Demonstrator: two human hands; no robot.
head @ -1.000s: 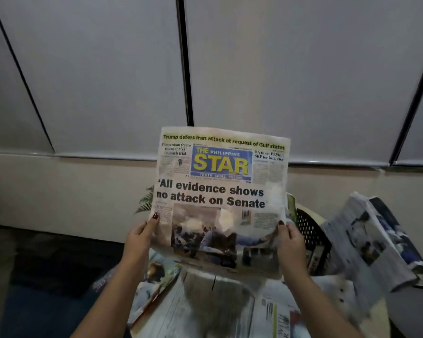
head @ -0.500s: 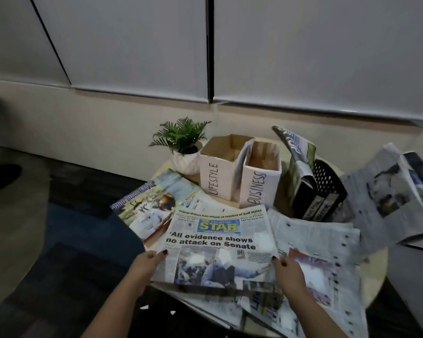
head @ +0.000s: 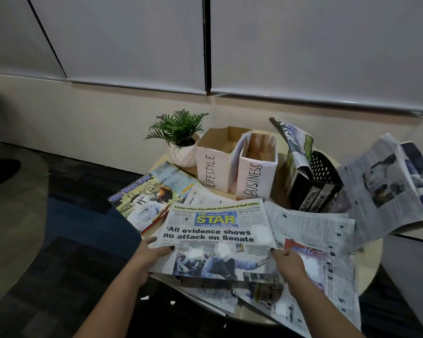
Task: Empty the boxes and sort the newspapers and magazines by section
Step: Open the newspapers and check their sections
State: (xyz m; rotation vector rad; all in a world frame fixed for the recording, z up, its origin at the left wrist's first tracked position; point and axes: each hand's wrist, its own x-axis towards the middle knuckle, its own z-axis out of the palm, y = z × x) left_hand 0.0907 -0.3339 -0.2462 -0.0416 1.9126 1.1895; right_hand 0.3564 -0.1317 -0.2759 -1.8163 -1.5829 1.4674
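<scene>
Newspaper (head: 217,237) in both your hands: your left hand (head: 149,256) pinches its left edge, thumb on top of the page and the other fingers tucked underneath, and your right hand (head: 288,261) pinches the right edge the same way. The front page faces up, with the blue and yellow STAR masthead and the headline "All evidence shows no attack on Senate" readable. The paper lies low over the round table (head: 369,272), above a layer of loose newspaper sheets (head: 310,230) that spread out beyond your right hand; you cannot tell whether it touches them.

Just past your left hand, a colour magazine (head: 152,196) titled Blue Blade Farm lies flat, partly hanging over the table's rim. Beyond the far edge of the held paper stand two open boxes side by side: the one marked LIFESTYLE (head: 215,162) toward your left hand, the one marked BUSINESS (head: 255,172) toward your right. Both look hollow from this angle. A small potted plant (head: 181,142) sits beside the LIFESTYLE box, further out from your left grip.

Further out from your right grip, a black perforated basket (head: 320,181) holds a folded paper (head: 296,145) standing upright. Another opened newspaper (head: 386,189) drapes over a ledge well off to that side.
</scene>
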